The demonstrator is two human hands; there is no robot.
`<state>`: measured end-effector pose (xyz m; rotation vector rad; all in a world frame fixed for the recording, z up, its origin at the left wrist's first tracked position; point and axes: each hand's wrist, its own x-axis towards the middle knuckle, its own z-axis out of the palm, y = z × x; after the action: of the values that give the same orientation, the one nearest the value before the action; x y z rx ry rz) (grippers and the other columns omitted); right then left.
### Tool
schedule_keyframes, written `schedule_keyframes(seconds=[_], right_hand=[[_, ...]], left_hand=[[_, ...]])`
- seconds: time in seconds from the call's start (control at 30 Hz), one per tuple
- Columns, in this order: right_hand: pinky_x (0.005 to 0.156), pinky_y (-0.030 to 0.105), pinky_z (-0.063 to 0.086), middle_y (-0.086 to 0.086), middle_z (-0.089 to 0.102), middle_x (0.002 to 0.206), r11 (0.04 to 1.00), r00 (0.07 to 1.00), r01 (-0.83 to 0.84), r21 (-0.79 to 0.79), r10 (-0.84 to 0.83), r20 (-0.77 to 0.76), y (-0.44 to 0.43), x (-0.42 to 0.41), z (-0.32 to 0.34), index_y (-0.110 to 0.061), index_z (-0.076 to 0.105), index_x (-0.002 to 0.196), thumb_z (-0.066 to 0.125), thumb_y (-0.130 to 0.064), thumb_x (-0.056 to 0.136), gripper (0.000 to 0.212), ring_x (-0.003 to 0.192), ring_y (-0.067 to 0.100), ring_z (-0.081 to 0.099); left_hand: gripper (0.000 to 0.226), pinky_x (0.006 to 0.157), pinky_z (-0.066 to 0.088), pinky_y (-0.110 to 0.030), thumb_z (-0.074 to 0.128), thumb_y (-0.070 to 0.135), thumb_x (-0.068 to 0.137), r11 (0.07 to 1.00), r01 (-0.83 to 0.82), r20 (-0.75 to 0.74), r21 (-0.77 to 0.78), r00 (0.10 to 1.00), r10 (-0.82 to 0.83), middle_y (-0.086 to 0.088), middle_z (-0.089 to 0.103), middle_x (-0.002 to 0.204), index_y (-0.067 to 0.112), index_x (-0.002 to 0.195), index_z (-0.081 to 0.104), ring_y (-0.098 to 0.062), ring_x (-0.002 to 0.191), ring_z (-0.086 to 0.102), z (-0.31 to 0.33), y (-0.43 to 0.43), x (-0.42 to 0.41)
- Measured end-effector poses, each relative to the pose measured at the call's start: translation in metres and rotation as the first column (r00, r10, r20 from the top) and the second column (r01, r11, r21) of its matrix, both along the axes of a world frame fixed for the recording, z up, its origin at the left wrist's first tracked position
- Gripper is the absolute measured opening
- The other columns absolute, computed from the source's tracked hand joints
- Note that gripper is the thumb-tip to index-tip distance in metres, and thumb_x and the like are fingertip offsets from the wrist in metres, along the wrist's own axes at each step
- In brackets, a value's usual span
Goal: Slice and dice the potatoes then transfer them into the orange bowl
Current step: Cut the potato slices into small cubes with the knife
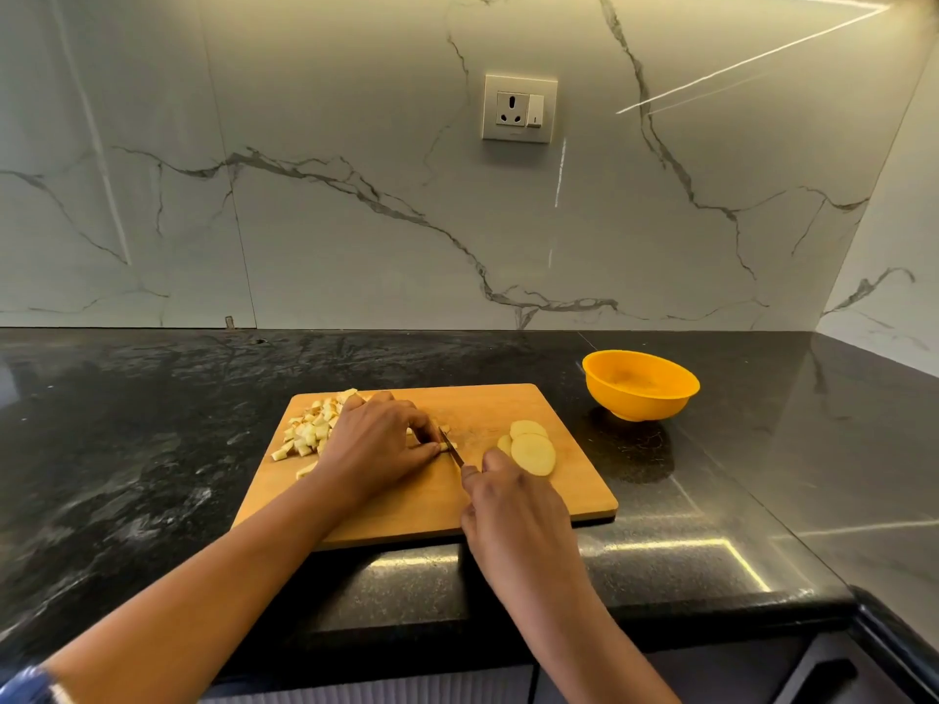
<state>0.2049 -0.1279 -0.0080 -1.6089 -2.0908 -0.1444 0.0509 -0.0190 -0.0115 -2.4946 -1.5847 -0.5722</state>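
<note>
Right hand (513, 510) grips knife (457, 457); left hand (376, 444) pinches potato strip (446, 447), partly hiding diced pile (310, 429); slices (531, 452), orange bowl (640, 383) rightward.

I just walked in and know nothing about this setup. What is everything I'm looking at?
countertop: one, black, along the marble wall
cutting board: one, tan wood, on the countertop
diced potato: one pile, pale yellow, board's left
potato slices: about three, pale yellow, board's right
knife: one, dark blade, mid-board
orange bowl: one, orange, countertop right of the board
wall socket: one, white, on the marble wall
left hand: one, pinning a potato piece beside the blade
right hand: one, gripping the knife
</note>
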Motion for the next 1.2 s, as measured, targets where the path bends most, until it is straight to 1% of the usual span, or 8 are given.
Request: schedule_keyframes(seconds=[0.27,0.47,0.63,0.8,0.93,1.03,1.13,1.2], right_hand=[[0.070,0.019,0.037,-0.008,0.051,0.113,0.997,0.997,-0.056,-0.053,0.059,0.042,-0.030,0.030,0.015,-0.028,0.056,0.130,0.045,-0.027,0.098,0.034,0.095,0.008,0.055],[0.067,0.018,0.031,-0.011,0.051,0.102,0.999,0.993,-0.004,0.035,0.008,-0.118,-0.014,0.037,0.013,-0.037,0.048,0.138,0.051,-0.027,0.096,0.043,0.087,0.006,0.051],[0.065,0.022,0.040,-0.012,0.049,0.090,0.995,0.974,-0.022,0.099,0.043,-0.223,0.021,0.022,0.000,-0.030,0.058,0.131,0.062,-0.020,0.090,0.042,0.075,0.005,0.048],[0.059,0.026,0.047,-0.008,0.055,0.086,0.984,0.956,0.025,0.174,0.028,-0.292,0.034,0.026,-0.012,-0.024,0.064,0.124,0.068,-0.013,0.085,0.040,0.067,0.008,0.053],[0.063,0.021,0.042,-0.009,0.055,0.088,0.984,0.908,0.092,0.150,-0.021,-0.419,0.031,0.035,-0.015,-0.027,0.063,0.125,0.065,-0.017,0.089,0.037,0.072,0.010,0.052],[0.061,0.016,0.037,-0.014,0.048,0.084,0.989,0.850,0.120,0.090,-0.055,-0.524,0.033,0.039,-0.016,-0.031,0.061,0.127,0.062,-0.022,0.091,0.037,0.074,0.004,0.049],[0.067,0.023,0.042,-0.014,0.049,0.085,0.989,0.820,0.137,0.056,-0.081,-0.566,0.033,0.041,-0.017,-0.033,0.060,0.128,0.062,-0.026,0.091,0.038,0.077,0.006,0.049],[0.069,0.025,0.043,-0.014,0.050,0.086,0.988,0.812,0.144,0.051,-0.088,-0.576,0.033,0.042,-0.018,-0.032,0.059,0.129,0.061,-0.026,0.091,0.038,0.079,0.006,0.049]], left_hand=[[0.028,0.089,0.032,-0.029,0.052,0.050,0.090,1.000,0.002,-0.003,-0.022,1.000,-0.002,0.016,0.058,0.120,0.036,0.110,0.065,-0.006,0.109,0.045,-0.001,0.001,0.003],[0.015,0.096,0.034,-0.031,0.060,0.045,0.085,1.000,0.003,0.110,-0.016,0.994,-0.001,0.016,0.056,0.101,0.037,0.098,0.061,-0.003,0.097,0.045,0.003,-0.002,-0.002],[0.011,0.089,0.043,-0.041,0.072,0.035,0.077,0.982,-0.098,0.396,0.162,0.918,0.026,0.027,0.057,0.070,0.039,0.084,0.064,0.002,0.074,0.058,0.019,-0.002,-0.033],[0.025,0.081,0.030,-0.034,0.071,0.026,0.076,0.986,-0.144,0.370,0.083,0.923,0.104,0.027,0.056,0.075,0.046,0.085,0.059,-0.003,0.082,0.058,0.026,-0.001,-0.044],[0.023,0.081,0.051,-0.036,0.068,0.016,0.081,0.986,-0.075,0.456,0.151,0.890,-0.002,0.021,0.063,0.081,0.036,0.090,0.065,0.001,0.078,0.058,0.024,-0.003,-0.037],[0.025,0.080,0.045,-0.018,0.066,0.020,0.085,0.981,0.164,0.325,0.107,0.926,-0.191,0.014,0.065,0.102,0.035,0.105,0.064,0.002,0.089,0.052,0.018,-0.012,-0.018],[0.031,0.093,0.029,-0.016,0.050,0.043,0.087,0.887,0.461,-0.002,-0.034,0.887,-0.462,0.025,0.060,0.117,0.041,0.116,0.062,0.004,0.109,0.042,0.008,-0.018,0.001],[0.042,0.095,0.025,-0.021,0.036,0.056,0.085,0.880,0.465,-0.140,-0.093,0.869,-0.474,0.028,0.059,0.118,0.042,0.115,0.063,0.005,0.113,0.041,0.004,-0.016,0.005]])
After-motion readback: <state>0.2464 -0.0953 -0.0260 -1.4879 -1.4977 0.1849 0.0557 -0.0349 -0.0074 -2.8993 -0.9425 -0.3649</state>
